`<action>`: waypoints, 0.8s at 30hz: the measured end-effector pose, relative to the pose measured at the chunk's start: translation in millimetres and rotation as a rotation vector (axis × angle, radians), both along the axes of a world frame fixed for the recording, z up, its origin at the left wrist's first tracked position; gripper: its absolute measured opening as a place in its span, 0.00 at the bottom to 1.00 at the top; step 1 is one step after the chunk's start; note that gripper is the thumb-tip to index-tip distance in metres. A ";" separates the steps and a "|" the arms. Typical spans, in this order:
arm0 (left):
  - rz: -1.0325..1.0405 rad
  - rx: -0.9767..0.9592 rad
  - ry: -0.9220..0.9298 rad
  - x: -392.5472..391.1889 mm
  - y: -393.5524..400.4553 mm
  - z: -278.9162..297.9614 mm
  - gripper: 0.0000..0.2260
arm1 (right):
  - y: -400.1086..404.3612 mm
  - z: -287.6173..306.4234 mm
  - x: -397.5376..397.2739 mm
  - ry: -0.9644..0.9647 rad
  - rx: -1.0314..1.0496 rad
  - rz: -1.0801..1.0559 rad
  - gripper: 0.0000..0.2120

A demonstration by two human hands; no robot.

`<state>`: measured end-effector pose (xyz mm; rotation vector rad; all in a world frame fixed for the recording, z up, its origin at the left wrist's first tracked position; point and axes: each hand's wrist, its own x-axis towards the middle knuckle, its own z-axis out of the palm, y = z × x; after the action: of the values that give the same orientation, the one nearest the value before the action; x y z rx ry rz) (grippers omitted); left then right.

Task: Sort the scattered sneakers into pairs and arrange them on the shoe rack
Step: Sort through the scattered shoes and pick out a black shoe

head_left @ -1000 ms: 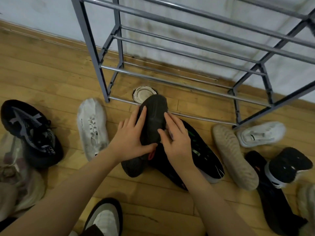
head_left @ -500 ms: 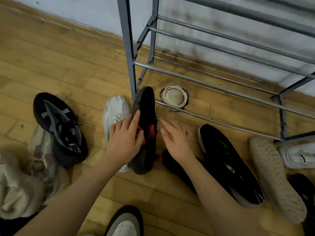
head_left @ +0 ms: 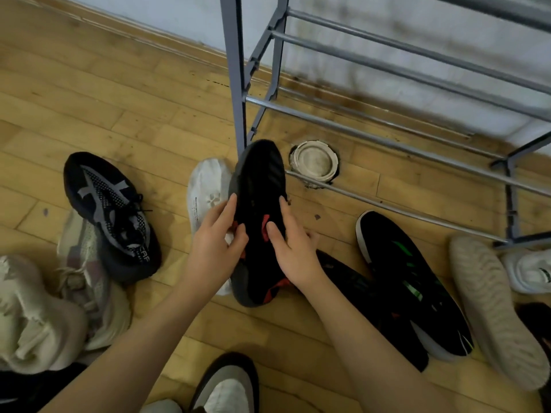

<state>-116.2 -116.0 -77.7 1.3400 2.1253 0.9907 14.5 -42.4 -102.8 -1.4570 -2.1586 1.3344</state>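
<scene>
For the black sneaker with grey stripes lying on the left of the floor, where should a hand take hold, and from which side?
Grip the black sneaker with grey stripes at the heel collar, coming from above. It lies upright on its sole with the opening facing up at its near end, so fingers can probably hook inside. Its heel rests against a beige sneaker, so a low side approach looks crowded.

- You are holding a black sneaker with red accents (head_left: 258,210), toe pointing toward the shoe rack (head_left: 387,93).
- A white sneaker (head_left: 205,192) is lying just left of it.
- A black sneaker with grey mesh (head_left: 110,210) is resting farther left.
- A black sneaker with green stripes (head_left: 417,287) is lying on the right, beside an upturned beige sole (head_left: 489,305).
</scene>
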 end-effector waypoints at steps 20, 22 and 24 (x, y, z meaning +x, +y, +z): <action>-0.278 -0.344 0.528 78.9 -40.8 -2.5 0.38 | -33.3 19.6 145.6 -0.525 0.311 0.213 0.31; -0.329 -0.414 0.561 87.4 -44.8 -9.6 0.43 | -35.4 14.2 159.4 -0.636 0.276 0.287 0.39; -0.370 -0.434 0.630 92.2 -51.8 -16.2 0.45 | -39.3 7.6 164.2 -0.699 0.281 0.346 0.43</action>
<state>-24.0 -167.7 -93.8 1.8649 2.1924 -0.0660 178.7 -81.7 -95.2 -1.6451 -2.9903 0.5786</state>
